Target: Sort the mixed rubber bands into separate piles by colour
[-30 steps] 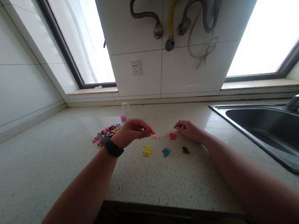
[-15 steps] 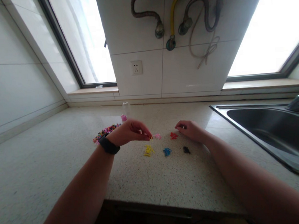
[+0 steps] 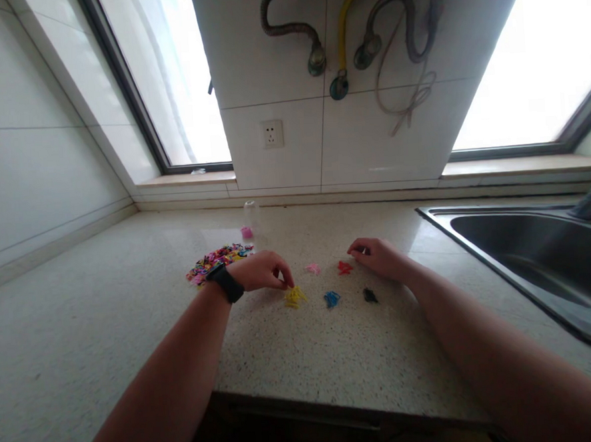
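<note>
My left hand [image 3: 267, 271], with a black band on its wrist, is over the left edge of a small pile of yellow hair ties [image 3: 295, 298]. Thumb and fingers are pinched together at the pile, on a yellow hair tie that barely shows. My right hand [image 3: 372, 253] rests on the counter, fingers curled and closed, with nothing visible in them. Just left of it lie red hair ties [image 3: 344, 267]. Pink hair ties [image 3: 313, 268], blue hair ties [image 3: 331, 299] and black hair ties [image 3: 369, 295] form separate little piles between and below my hands.
A large heap of mixed coloured hair ties [image 3: 216, 260] spreads behind my left wrist. Behind it stand a clear plastic container [image 3: 251, 214] and a pink object [image 3: 247, 232]. A steel sink [image 3: 476, 230] is set into the speckled counter [image 3: 334, 359] on the right.
My left hand has moved down and slightly left, from above the pink pile to the yellow pile, with the yellow hair tie. My right hand has stayed in place.
</note>
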Tool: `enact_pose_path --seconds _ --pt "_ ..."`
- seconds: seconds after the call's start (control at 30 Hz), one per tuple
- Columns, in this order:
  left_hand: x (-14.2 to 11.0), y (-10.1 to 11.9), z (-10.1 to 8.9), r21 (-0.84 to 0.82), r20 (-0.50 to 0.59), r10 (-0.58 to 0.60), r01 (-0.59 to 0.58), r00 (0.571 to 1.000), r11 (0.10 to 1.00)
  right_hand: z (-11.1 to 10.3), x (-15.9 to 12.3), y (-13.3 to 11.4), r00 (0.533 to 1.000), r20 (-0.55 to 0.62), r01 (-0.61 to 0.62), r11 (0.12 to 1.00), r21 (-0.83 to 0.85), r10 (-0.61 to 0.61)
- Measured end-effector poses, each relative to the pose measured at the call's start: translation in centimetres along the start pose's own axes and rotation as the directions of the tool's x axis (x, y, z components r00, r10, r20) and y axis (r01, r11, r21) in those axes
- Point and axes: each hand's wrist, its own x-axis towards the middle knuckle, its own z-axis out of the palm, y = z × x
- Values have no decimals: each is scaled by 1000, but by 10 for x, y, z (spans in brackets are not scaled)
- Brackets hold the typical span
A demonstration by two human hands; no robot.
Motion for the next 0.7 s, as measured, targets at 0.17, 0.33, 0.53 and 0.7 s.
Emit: enact_pose_path --seconds 0.17,0.33,0.53,0.7 --pt "0 -4 -1 4 -20 19 -19 1000 1000 0 0 0 1000 4 -7 1000 -1 7" --pt "-4 -8 -6 -7 -122 5 -6 992 1000 -1 -1 -2 1000 8 -6 1000 3 6" --pt "-9 -24 -11 -148 -485 -79 7 871 989 -2 -3 -9 1000 0 -10 1000 -18 10" --pt "-14 -38 -19 -381 -791 -250 -128 559 916 -5 -8 -28 999 -18 33 997 -65 -34"
